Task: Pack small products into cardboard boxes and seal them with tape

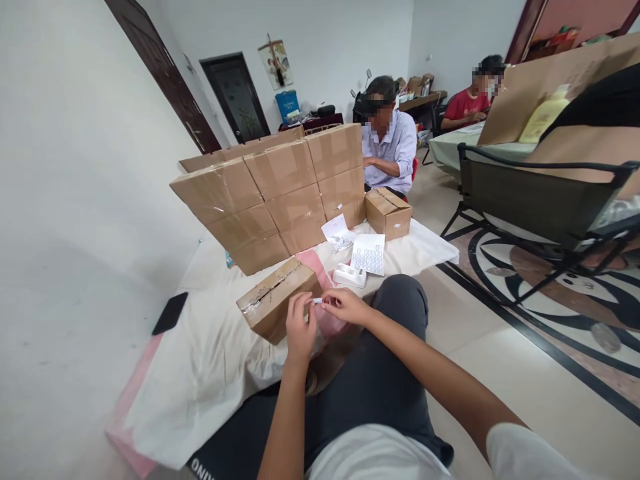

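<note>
A small white piece (317,301) is held between the fingertips of both my hands, above my lap. My left hand (301,327) pinches its left end, beside a taped cardboard box (277,297). At its right end, the fingers of my right hand (345,306) are closed on it. Just beyond my hands lies a white plastic case (350,275). Behind the case are a sheet with printed outlines (369,254) and a white paper (335,228) with small bits on it.
Stacked cardboard boxes (293,193) form a wall across the cloth-covered table (200,360). A smaller box (389,213) stands at its right end. A black phone-like slab (170,313) lies at left. One person (400,143) sits behind the boxes, another (467,103) farther right. A folding chair (540,193) stands right.
</note>
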### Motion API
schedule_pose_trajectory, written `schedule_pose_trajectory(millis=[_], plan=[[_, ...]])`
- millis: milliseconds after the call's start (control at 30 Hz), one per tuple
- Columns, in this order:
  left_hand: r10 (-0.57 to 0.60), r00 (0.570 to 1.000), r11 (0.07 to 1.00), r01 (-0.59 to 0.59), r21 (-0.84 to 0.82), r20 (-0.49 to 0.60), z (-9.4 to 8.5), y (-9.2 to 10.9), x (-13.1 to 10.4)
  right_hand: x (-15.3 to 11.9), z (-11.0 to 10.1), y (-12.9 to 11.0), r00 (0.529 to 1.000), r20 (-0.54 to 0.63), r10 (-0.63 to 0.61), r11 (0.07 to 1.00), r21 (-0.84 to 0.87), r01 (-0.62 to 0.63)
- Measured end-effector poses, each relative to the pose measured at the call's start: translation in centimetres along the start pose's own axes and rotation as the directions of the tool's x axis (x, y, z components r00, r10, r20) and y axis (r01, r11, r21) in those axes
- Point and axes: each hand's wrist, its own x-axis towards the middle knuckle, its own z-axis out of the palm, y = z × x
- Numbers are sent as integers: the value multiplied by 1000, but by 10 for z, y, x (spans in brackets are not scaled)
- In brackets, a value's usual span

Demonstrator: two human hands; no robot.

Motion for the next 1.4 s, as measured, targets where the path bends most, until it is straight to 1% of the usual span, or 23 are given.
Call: schedule_pose_trajectory(millis=[100, 167, 200, 267, 333, 367, 400, 433, 500, 533, 600, 700, 800, 933, 1033, 1167, 1400], plan=[[27, 999, 1000, -27, 5, 22, 3, 3, -1, -1, -1, -1, 1000, -18, -22, 999, -46, 21], [36, 999, 999, -36, 19, 5, 3, 4, -1, -1, -1, 0, 999, -25, -43, 996, -80, 41], [37, 999, 998, -35, 55, -35, 2, 3, -1, -1, -1, 0, 998, -29, -50, 994, -94, 47], [29, 985, 977, 8, 215, -169, -4, -2, 4, -1, -2, 3, 997, -51, -54, 993, -108, 49], [2, 956, 898, 127, 421, -293, -14, -12, 13, -1, -3, 6, 995, -85, -43, 994, -104, 34], [-27, 950, 846, 187, 499, -311, -21, -20, 19, -1, -4, 7, 995, -99, -31, 995, -96, 21], [-72, 953, 806, 229, 545, -293, -28, -29, 25, -1, -5, 8, 994, -111, -18, 996, -87, 8], [-122, 963, 787, 240, 568, -238, -37, -40, 31, -1, -6, 9, 993, -119, -7, 997, -79, -3], [-192, 979, 806, 193, 560, -62, -54, -66, 42, -1, -6, 10, 992, -125, 6, 997, -71, -15], [-199, 980, 831, 152, 535, 31, -63, -79, 47, -1, -6, 11, 993, -121, 7, 997, -73, -16], [-175, 972, 875, 79, 477, 159, -78, -103, 53, 1, -4, 11, 995, -99, 1, 996, -88, -9], [-127, 960, 926, 25, 377, 248, -94, -128, 59, 7, 3, 12, 999, -40, -10, 992, -127, 5], [-100, 953, 958, 15, 286, 285, -100, -138, 60, 18, 12, 18, 999, 46, -4, 983, -182, 12], [-91, 959, 966, 20, 257, 267, -98, -139, 60, 30, 21, 30, 993, 119, 3, 974, -227, 25], [-83, 969, 963, 18, 270, 231, -95, -136, 60, 32, 24, 37, 989, 147, -14, 974, -223, 47], [-78, 977, 959, 19, 283, 200, -92, -133, 59, 33, 27, 39, 985, 168, -33, 969, -236, 73], [-65, 979, 961, 8, 276, 195, -92, -136, 58, 37, 36, 43, 983, 174, -53, 950, -296, 103]])
